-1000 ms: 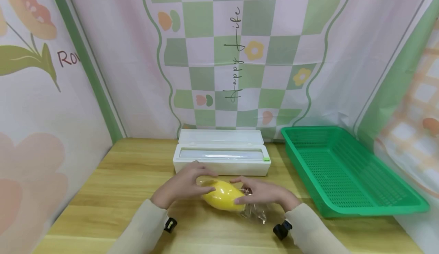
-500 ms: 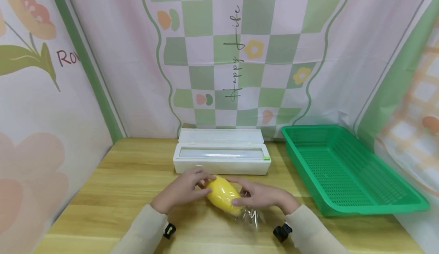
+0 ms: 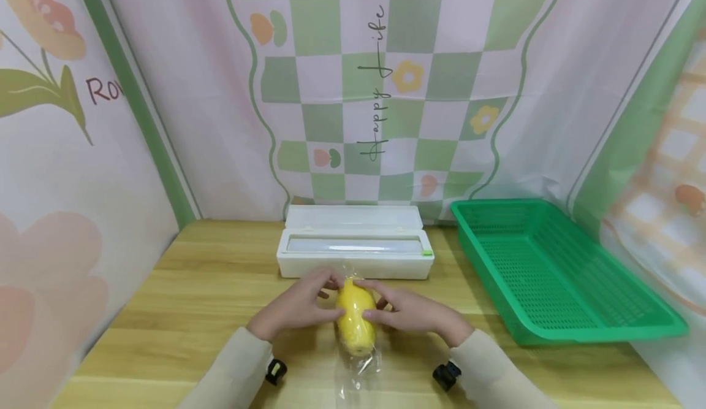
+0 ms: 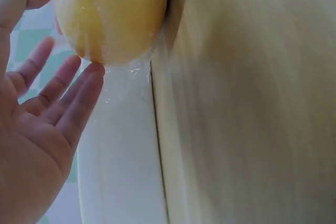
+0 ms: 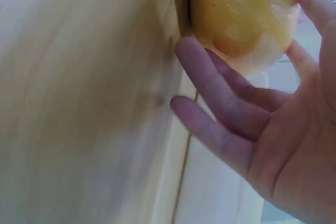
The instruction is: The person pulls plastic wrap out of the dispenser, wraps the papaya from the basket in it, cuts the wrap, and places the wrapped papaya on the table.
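While both hands cradle it, the wrapped yellow mango [image 3: 355, 317] has swung lengthwise on the tabletop [image 3: 182, 298]; left hand [image 3: 298, 305] and right hand [image 3: 410, 312] press it, fingers seemingly straight, wrap tail [image 3: 358, 375] trailing loose.

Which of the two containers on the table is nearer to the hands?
The white dispenser box, just behind the hands holding the wrapped yellow fruit. The green basket stands farther right.
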Available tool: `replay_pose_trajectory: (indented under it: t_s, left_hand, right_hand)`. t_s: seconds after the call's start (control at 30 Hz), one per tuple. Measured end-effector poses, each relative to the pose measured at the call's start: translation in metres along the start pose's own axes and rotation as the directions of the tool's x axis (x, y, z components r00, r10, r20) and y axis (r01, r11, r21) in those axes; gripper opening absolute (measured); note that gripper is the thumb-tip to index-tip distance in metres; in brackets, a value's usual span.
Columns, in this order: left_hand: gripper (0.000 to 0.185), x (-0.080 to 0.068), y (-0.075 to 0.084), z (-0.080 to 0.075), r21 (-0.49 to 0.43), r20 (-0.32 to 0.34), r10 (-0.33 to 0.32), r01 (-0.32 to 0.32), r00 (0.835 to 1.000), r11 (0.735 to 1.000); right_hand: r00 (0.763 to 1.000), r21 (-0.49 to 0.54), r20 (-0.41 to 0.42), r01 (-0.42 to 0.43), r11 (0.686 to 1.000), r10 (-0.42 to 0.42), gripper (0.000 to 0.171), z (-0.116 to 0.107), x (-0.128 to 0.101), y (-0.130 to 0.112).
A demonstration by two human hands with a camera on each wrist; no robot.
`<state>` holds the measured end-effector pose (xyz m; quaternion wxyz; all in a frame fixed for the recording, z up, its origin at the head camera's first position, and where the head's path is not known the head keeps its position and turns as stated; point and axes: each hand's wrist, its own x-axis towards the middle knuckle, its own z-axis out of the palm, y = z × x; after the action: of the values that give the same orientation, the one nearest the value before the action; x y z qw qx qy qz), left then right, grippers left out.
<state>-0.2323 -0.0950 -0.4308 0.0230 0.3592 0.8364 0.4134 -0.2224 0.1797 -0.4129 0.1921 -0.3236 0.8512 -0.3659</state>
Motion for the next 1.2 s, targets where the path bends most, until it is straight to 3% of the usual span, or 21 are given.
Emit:
replay_pose_trajectory:
  t_s: [0.13,0.27,0.37,0.47,0.67,0.8,0.93,1.13,1.2]
  left_hand:
    - [0.029,-0.003,-0.001,0.000,-0.030,-0.006,-0.007,0.007,1.000,1.000]
    - [0.027,-0.007,0.000,-0.001,0.080,-0.010,0.033,-0.032,0.999,0.996]
    - [0.030,-0.009,0.005,-0.001,0.158,0.015,0.103,-0.104,0.995,0.982]
    - [0.030,-0.010,0.010,0.000,0.215,0.075,0.197,-0.209,0.978,0.954]
    - [0.044,-0.019,0.032,0.008,0.359,0.254,0.206,-0.290,0.945,0.887]
    - [0.050,-0.020,0.044,0.014,0.382,0.310,0.265,-0.375,0.913,0.845]
    - [0.033,-0.019,0.052,0.017,0.344,0.286,0.349,-0.435,0.892,0.832]
    - [0.008,-0.014,0.052,0.017,0.331,0.157,0.494,-0.517,0.855,0.790]
    - [0.008,-0.011,0.049,0.015,0.340,0.121,0.503,-0.512,0.856,0.789]
  right_hand:
    - [0.999,0.011,0.014,-0.032,0.999,0.032,0.062,0.004,0.003,-0.001]
    - [0.999,-0.008,0.004,-0.043,0.999,0.044,0.063,0.004,0.006,-0.002]
    - [0.998,-0.013,0.003,-0.061,0.998,0.061,0.063,0.003,0.007,-0.003]
    - [0.997,-0.009,0.008,-0.073,0.997,0.073,0.063,0.002,0.007,-0.003]
    - [0.996,0.010,0.021,-0.085,0.996,0.085,0.063,0.000,0.007,-0.004]
    - [0.997,0.019,0.023,-0.079,0.997,0.078,0.062,0.000,0.006,-0.003]
    - [0.996,0.024,0.024,-0.083,0.996,0.082,0.062,0.000,0.006,-0.002]
    - [0.996,0.047,0.035,-0.079,0.996,0.077,0.063,-0.001,0.006,0.000]
    - [0.996,0.049,0.038,-0.080,0.996,0.078,0.063,-0.002,0.006,0.000]
